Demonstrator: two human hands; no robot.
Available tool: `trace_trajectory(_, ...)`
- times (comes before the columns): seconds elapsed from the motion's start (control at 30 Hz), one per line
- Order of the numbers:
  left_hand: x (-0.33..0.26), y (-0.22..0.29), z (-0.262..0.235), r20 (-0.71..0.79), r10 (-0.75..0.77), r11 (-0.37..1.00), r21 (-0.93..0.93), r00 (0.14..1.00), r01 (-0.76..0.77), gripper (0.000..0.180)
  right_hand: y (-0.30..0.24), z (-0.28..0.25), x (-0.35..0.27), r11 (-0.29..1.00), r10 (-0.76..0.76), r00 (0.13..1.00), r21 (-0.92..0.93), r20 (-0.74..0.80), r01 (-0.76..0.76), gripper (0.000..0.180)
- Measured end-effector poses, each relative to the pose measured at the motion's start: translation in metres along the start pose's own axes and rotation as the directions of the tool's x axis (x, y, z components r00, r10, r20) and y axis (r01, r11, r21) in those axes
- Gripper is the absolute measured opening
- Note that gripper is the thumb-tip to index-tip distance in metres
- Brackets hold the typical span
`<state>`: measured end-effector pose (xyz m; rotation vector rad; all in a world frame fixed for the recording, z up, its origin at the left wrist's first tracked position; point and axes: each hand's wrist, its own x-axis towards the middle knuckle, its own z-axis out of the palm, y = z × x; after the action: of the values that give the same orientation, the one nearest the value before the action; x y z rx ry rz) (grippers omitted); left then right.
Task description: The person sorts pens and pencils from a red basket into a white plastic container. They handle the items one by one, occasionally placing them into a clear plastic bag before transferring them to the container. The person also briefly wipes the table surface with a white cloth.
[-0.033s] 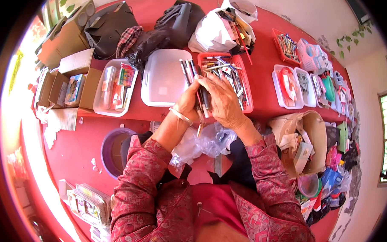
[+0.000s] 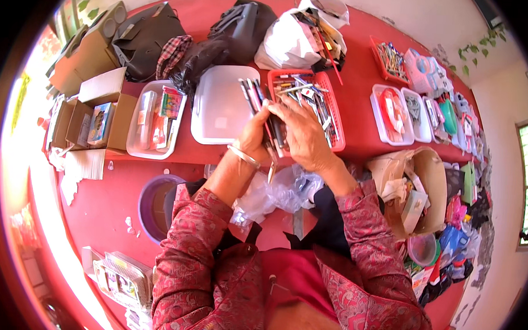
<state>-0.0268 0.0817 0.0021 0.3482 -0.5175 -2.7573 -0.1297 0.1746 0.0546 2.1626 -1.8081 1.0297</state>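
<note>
My left hand (image 2: 252, 136) is wrapped round a bundle of pens and pencils (image 2: 256, 98), dark, silver and pink. Their upper ends fan out above the fingers, and the lower ends stick out beneath the palms. Close against it, my right hand (image 2: 309, 137) is bent over the same bundle, its fingertips meeting the left thumb and touching a thick dark pen (image 2: 281, 134). Just behind my hands stands a red plastic basket (image 2: 335, 112) heaped with pens and pencils, partly hidden by the right hand. To the left is a white plastic tub (image 2: 219, 105) with a pale flat surface.
A white tray (image 2: 133, 144) of packets and an open cardboard box (image 2: 121, 125) stand left. Bags, including a white bag (image 2: 280, 46), line the back. More trays (image 2: 381, 134) are at right, above a carton (image 2: 435, 188). A purple basin (image 2: 143, 210) sits lower left.
</note>
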Motion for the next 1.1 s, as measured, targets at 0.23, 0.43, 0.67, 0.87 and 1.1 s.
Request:
trace_trajectory(0.23, -0.002, 0.024, 0.012, -0.305, 0.187, 0.968, -0.103, 0.934, -0.227, 0.022, 0.096, -0.019, -0.013, 0.515, 0.772, 0.632, 0.642, -0.06, -0.568, 0.014)
trace_trajectory(0.43, -0.005, 0.034, 0.007, -0.321, 0.179, 0.979, -0.039, 0.93, -0.202, 0.014, 0.174, 0.026, -0.064, 0.289, 0.843, 0.411, 0.354, 0.347, -0.89, 0.017)
trace_trajectory(0.67, -0.005, 0.034, 0.022, -0.41, 0.162, 0.983, -0.016, 0.897, -0.185, 0.018, 0.202, 0.118, -0.067, 0.667, 0.734, 0.679, -0.195, 0.007, -0.719, 0.012)
trace_trajectory(0.87, -0.011, 0.033, 0.02, -0.382, 0.148, 0.989, 0.039, 0.912, -0.144, 0.013, 0.185, 0.157, -0.059, 0.629, 0.648, 0.759, -0.612, 0.071, -0.479, 0.033)
trace_trajectory(1.1, -0.014, 0.033, 0.018, -0.475, 0.136, 0.991, 0.071, 0.869, -0.117, 0.007, 0.164, 0.151, -0.052, 0.547, 0.666, 0.725, -0.777, 0.178, -0.312, 0.017)
